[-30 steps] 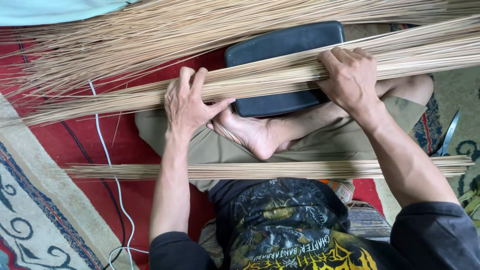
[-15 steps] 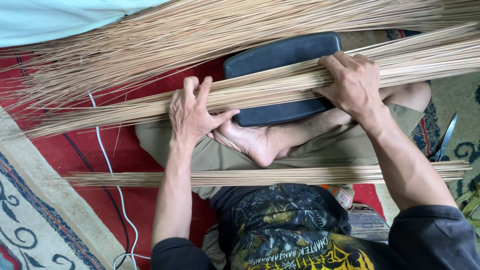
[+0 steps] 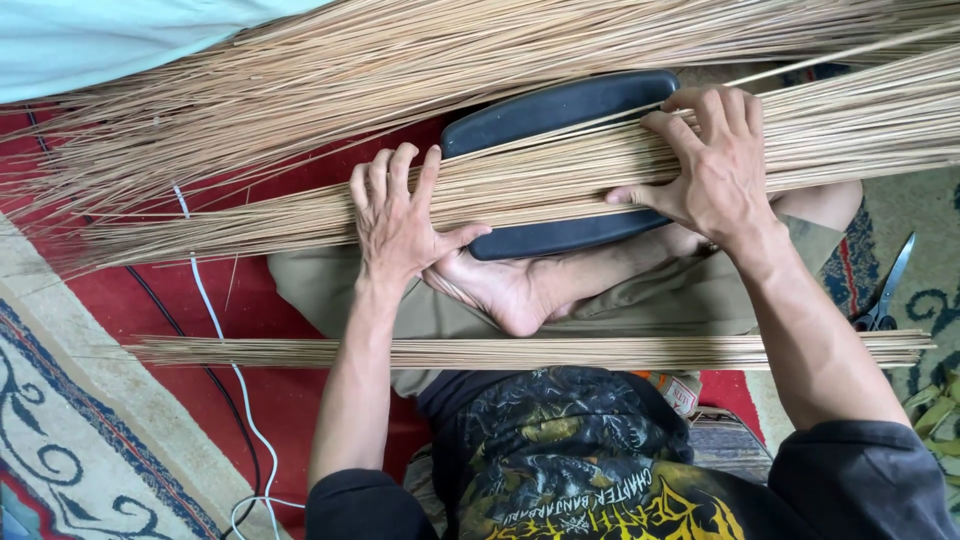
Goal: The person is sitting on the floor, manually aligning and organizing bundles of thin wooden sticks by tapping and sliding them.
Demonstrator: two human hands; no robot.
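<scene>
1 head-worn camera looks steeply down, close over the seated person's lap and floor.

Stick bundle (image 3: pixel 560 185) and loose stick heap (image 3: pixel 400 70) block everything from 9 through 12 to 3 o'clock. Open red carpet (image 3: pixel 290 400) at 8 o'clock, crossed by white cable (image 3: pixel 215 320); scissors (image 3: pixel 888 290) lie at 3 o'clock.

Dry matt sticks (image 3: pixel 560 175), smooth black plastic pad (image 3: pixel 560 110)

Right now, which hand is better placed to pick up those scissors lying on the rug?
The right hand, probably. The scissors lie on the patterned rug just outside the right forearm, while the left hand presses the stick bundle on the far side of the black pad.
</scene>
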